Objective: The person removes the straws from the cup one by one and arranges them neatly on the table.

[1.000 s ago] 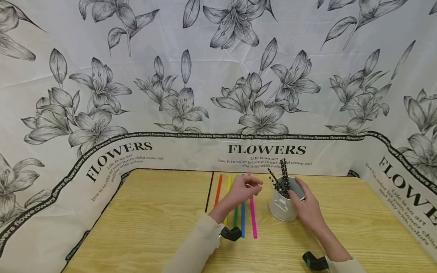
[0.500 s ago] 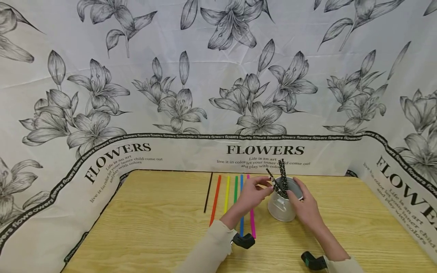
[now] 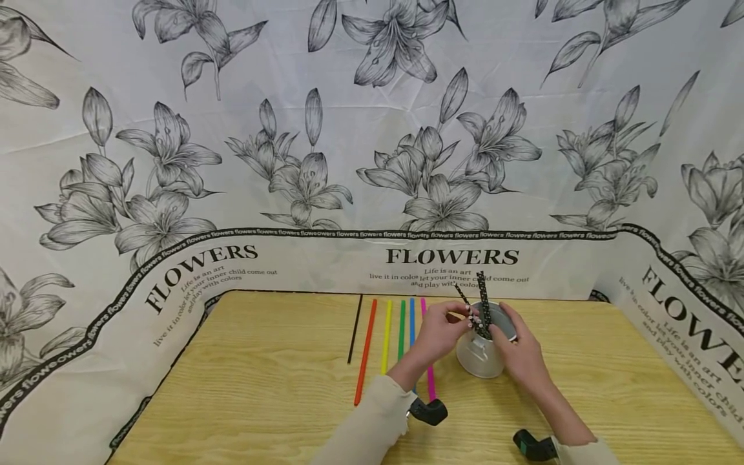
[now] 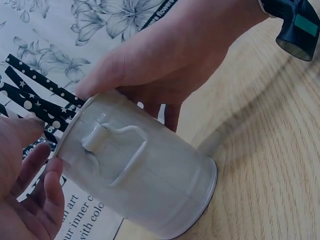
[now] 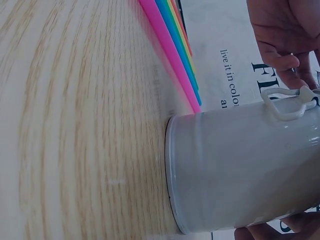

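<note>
A small white metal bucket with a wire-like side handle stands upright on the table, holding several black straws patterned with white dots and stars. My right hand grips the bucket at its right side, thumb at the rim. At the left of the rim, my left hand pinches one black patterned straw between thumb and fingers. The left wrist view shows the bucket with the straws leaning out beside the left thumb. The bucket wall fills much of the right wrist view.
Left of the bucket lie a thin black straw and red, yellow, green, blue and pink straws, roughly side by side. A flower-printed cloth stands behind the wooden table.
My left hand has moved right, from above the coloured straws to the bucket's rim, and now pinches a patterned straw there. The right hand has kept its grip on the bucket.
</note>
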Demonstrator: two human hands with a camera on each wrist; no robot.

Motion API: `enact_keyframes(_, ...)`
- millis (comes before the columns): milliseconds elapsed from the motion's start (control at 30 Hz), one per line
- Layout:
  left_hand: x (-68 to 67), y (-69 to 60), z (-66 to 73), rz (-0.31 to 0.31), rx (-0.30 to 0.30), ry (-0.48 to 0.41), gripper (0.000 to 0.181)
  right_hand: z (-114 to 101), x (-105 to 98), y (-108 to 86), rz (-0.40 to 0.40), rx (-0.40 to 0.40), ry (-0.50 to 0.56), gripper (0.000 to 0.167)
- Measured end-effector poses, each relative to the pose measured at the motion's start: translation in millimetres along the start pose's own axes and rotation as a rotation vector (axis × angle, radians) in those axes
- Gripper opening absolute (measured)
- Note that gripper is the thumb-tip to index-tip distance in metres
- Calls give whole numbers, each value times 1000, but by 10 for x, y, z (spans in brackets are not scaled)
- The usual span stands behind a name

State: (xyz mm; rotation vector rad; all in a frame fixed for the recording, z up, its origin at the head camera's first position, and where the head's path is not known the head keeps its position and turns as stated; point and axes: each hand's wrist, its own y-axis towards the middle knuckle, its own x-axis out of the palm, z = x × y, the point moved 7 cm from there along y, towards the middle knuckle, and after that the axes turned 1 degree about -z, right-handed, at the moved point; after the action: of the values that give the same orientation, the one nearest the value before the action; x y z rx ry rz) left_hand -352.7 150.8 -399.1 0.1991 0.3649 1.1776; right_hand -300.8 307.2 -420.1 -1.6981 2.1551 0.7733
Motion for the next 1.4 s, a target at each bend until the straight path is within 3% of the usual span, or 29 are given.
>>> enact_keyframes(233,-125,-25,123,79,68,59,14,3,6,-6,0,-2,6,62)
enact_keyframes(467,-253,6,353,77,212,-18,15,-7,8,-5,-8,1,1,63)
enact_keyframes(633,-353,18,473,65,222,-20,18,-16,8,-7,-4,-5,-1,62)
enact_keyframes(900,-603,-84,918,32,205,-102,18,8,5,-10,-10,6,5,62)
enact_keyframes(1067,-743,-99,1117,46,280,-89,21,-12,-14,-29,-8,9,0,62)
enact_keyframes(1200,-859,-128,1281,77,304,-72,26,-14,-13,-27,-2,5,-2,62)
enact_keyframes(1300,-956,-124,1328,84,288,-101,31,-11,-2,-19,0,0,2,61)
enact_keyframes(1400,-1049,-75,1242,79,246,-142,29,-2,7,-21,-8,12,0,62)
